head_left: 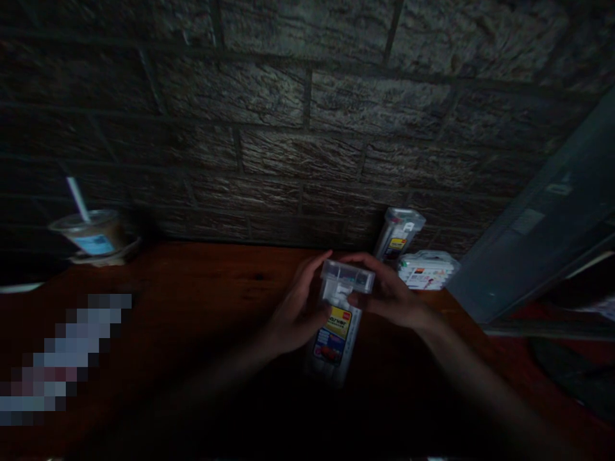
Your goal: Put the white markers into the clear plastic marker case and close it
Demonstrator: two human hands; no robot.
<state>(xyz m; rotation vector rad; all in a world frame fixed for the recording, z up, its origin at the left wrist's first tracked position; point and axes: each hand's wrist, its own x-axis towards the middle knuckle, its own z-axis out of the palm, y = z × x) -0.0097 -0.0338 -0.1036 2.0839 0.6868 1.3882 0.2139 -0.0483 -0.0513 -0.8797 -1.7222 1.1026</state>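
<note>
Both my hands grip a clear plastic retail package [336,326] with a yellow and red label, held upright over a dark reddish wooden table [202,301]. My left hand [295,314] wraps its left side, fingers curled. My right hand [391,298] pinches the package's top flap from the right. The scene is very dim.
A similar package [398,234] leans against the stone-brick wall [298,128]. A stack of flat white packs [425,269] lies beside it. A plastic cup with a straw [93,234] stands at the far left. A tilted grey panel [538,243] fills the right side.
</note>
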